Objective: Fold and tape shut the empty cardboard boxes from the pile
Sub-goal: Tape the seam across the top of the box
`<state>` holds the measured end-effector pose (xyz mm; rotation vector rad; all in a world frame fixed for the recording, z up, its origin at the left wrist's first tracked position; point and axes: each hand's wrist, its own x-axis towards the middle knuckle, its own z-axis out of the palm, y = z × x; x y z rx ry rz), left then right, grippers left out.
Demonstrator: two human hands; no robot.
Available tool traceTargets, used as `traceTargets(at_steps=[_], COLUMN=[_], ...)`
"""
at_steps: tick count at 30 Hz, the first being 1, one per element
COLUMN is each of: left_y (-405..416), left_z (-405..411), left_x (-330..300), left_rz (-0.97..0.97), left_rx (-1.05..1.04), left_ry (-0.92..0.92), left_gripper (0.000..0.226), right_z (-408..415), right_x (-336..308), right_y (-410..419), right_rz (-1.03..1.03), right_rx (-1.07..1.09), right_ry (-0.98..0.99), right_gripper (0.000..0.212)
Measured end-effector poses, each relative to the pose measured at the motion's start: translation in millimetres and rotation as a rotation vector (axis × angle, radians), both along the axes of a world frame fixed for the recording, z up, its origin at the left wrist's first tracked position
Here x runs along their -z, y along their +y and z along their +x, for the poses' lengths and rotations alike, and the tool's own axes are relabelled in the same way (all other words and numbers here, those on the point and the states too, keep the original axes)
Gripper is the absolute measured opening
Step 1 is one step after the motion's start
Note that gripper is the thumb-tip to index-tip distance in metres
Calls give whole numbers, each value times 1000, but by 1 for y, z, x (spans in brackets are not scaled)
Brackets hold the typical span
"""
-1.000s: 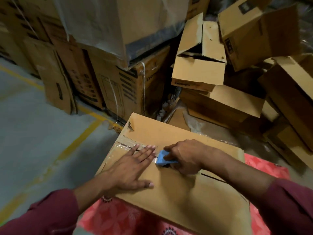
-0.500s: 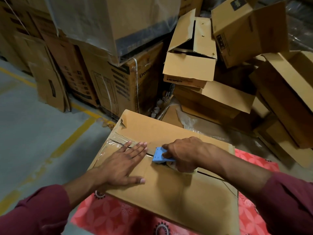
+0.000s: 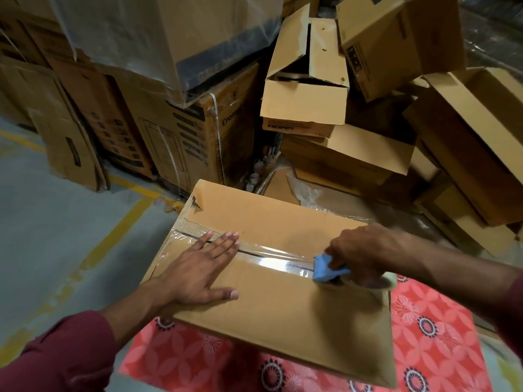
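A brown cardboard box (image 3: 283, 306) lies in front of me with its top flaps folded shut. A strip of clear tape (image 3: 274, 257) runs along the centre seam. My left hand (image 3: 198, 270) presses flat on the near flap, fingertips over the taped seam at the left end. My right hand (image 3: 359, 256) grips a blue tape dispenser (image 3: 325, 269) with its roll of tape, set on the seam near the box's right edge. The roll is mostly hidden under my hand.
The box rests on a red floral mat (image 3: 424, 335). A pile of empty open boxes (image 3: 308, 80) fills the back right. Strapped printed cartons (image 3: 198, 131) under plastic sheeting stand behind. Grey floor with yellow lines (image 3: 113, 236) spreads to the left.
My right hand has dragged the dispenser rightward along the seam, from mid-box to near the right edge, laying tape behind it. My left hand stays pressed flat on the box.
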<state>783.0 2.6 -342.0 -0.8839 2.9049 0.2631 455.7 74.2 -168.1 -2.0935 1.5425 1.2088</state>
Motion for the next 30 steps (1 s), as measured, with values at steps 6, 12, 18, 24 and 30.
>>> traceTargets(at_steps=[6,12,18,24,30], left_y=[13,70,87,73,71], left_z=[-11,-143,-157,-125,-126], left_x=[4,-18,-7,-5,3], left_rz=[-109,72,20,19,-16], left_rx=[-16,110,93,163,174], left_ry=[11,-133,0,-40,10], left_gripper=[114,128,117,110,108], right_z=[-38,-53,-64,-31,-94], right_x=[2,6,27,23,2], right_y=[30,43,43,47,91], right_rz=[-58,-131,-216,-296,-119], right_rx=[-3,109,14,-5,80], right_ry=[-113,-310,-297,-194,-38], right_gripper=[62,70,71,43,37])
